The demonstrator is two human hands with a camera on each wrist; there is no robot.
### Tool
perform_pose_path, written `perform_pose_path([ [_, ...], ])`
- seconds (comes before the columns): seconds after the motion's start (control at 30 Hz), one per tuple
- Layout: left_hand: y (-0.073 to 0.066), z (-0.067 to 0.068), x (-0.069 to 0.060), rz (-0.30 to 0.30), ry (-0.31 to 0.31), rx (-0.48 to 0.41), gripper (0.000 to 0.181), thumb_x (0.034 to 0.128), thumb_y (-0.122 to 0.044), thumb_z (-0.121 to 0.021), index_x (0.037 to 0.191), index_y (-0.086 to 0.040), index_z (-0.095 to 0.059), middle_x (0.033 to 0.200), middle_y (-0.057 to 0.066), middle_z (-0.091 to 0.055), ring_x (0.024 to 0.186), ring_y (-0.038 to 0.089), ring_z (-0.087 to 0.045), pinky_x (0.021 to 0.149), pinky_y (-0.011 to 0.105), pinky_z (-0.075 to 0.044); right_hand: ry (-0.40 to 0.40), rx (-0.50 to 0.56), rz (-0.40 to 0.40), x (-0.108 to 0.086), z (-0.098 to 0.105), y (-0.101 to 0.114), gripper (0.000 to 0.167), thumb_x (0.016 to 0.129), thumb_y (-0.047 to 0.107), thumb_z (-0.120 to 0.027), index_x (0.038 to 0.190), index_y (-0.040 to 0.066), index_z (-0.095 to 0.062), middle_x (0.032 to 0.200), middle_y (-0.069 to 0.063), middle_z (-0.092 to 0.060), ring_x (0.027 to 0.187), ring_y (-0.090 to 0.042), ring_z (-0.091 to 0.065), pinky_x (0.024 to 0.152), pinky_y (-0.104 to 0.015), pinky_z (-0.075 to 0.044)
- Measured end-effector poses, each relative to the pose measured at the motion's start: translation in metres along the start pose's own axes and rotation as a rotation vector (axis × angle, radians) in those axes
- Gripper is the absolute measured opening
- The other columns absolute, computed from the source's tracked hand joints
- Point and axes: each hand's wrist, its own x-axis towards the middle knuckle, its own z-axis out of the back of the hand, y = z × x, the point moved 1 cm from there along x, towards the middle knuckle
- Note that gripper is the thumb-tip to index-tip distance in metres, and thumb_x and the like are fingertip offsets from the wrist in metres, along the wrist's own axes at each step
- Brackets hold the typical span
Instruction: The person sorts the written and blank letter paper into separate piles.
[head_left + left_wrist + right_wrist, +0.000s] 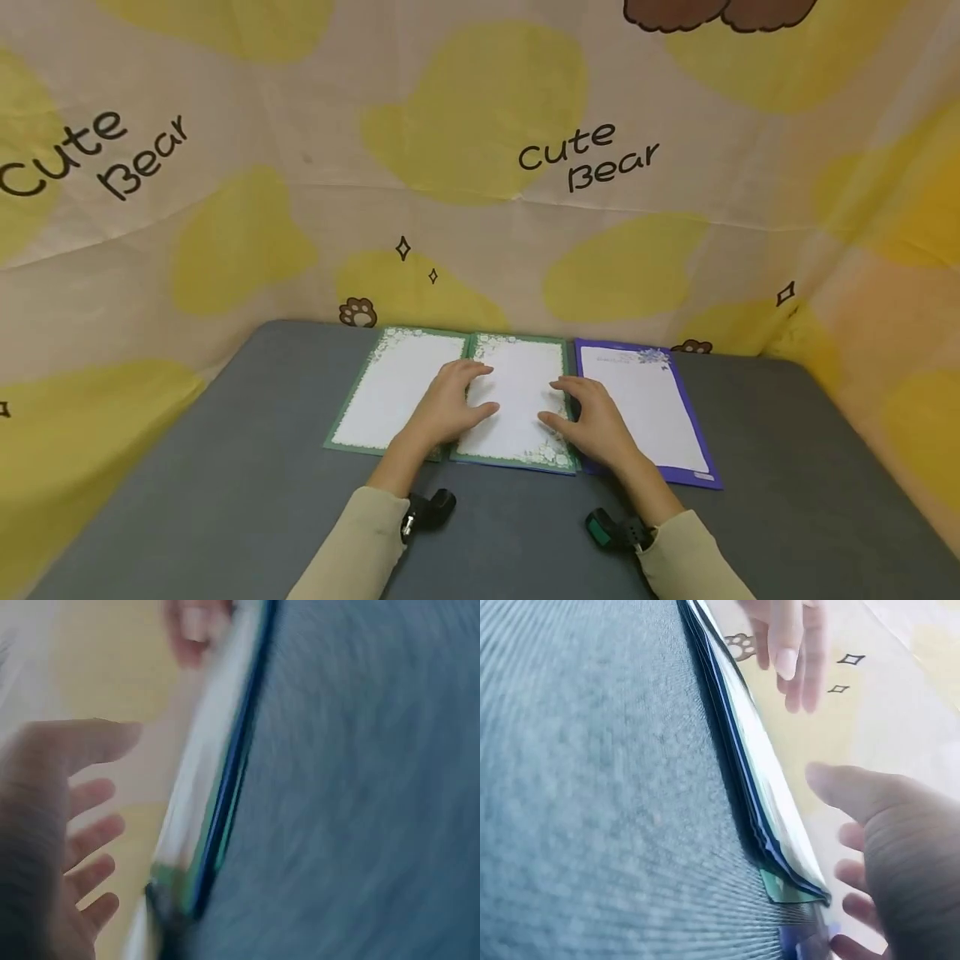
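Note:
Three areas of bordered paper lie side by side. A green-bordered sheet [390,392] is on the left. In the middle is a pile of sheets [517,400] with a green-bordered one on top, and on the right is a purple-bordered sheet [645,412]. My left hand [450,404] hovers over the left edge of the middle pile, fingers apart and thumb out. Over its right edge is my right hand [596,421], held the same way. Both wrist views show layered edges on the pile [754,769], and neither hand grips anything.
The sheets lie toward the back of a grey table [517,542]. Behind it hangs a cream and yellow cloth [465,167] printed with "Cute Bear". A dark camera [431,510] is strapped on the left wrist and another camera [615,531] on the right.

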Motion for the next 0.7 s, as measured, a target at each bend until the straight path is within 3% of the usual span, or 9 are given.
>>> perform_pose_path([
  [0.13,0.016,-0.008,-0.006,0.006,0.025,-0.062,0.059,0.0905,-0.038,-0.075,0.143,-0.015,-0.058,0.155,0.009,-0.048,0.149,0.034,-0.037,0.118,0.058,-0.035,0.009,-0.010,0.020,-0.001,-0.004,-0.007,0.069,0.085,0.037,-0.080,0.142,0.005,-0.058,0.149,-0.022,-0.052,0.140,-0.046,-0.045,0.109,-0.067,-0.039],
  [0.27,0.021,-0.012,-0.008,0.013,0.033,-0.055,0.063,0.0901,-0.042,-0.074,0.145,-0.016,-0.056,0.158,0.009,-0.045,0.149,0.036,-0.038,0.117,0.060,-0.035,0.033,-0.025,0.050,-0.002,-0.009,-0.013,0.074,0.085,0.041,-0.079,0.145,0.006,-0.055,0.152,-0.021,-0.050,0.141,-0.047,-0.045,0.109,-0.070,-0.037],
  [0.53,0.021,-0.011,-0.007,0.008,0.061,0.032,0.057,0.0906,-0.041,-0.074,0.141,-0.017,-0.062,0.158,0.009,-0.045,0.148,0.035,-0.039,0.117,0.058,-0.036,0.052,-0.075,0.075,-0.004,-0.008,-0.012,0.054,0.089,0.035,-0.076,0.133,0.005,-0.066,0.147,-0.021,-0.055,0.139,-0.047,-0.047,0.108,-0.071,-0.037],
  [0.7,0.019,-0.013,-0.006,0.022,0.060,0.003,0.055,0.0901,-0.039,-0.076,0.138,-0.016,-0.064,0.156,0.007,-0.049,0.150,0.033,-0.038,0.119,0.057,-0.035,0.072,-0.096,0.058,-0.004,-0.007,-0.012,0.060,0.086,0.042,-0.078,0.133,0.008,-0.066,0.148,-0.020,-0.055,0.139,-0.045,-0.048,0.109,-0.070,-0.038],
])
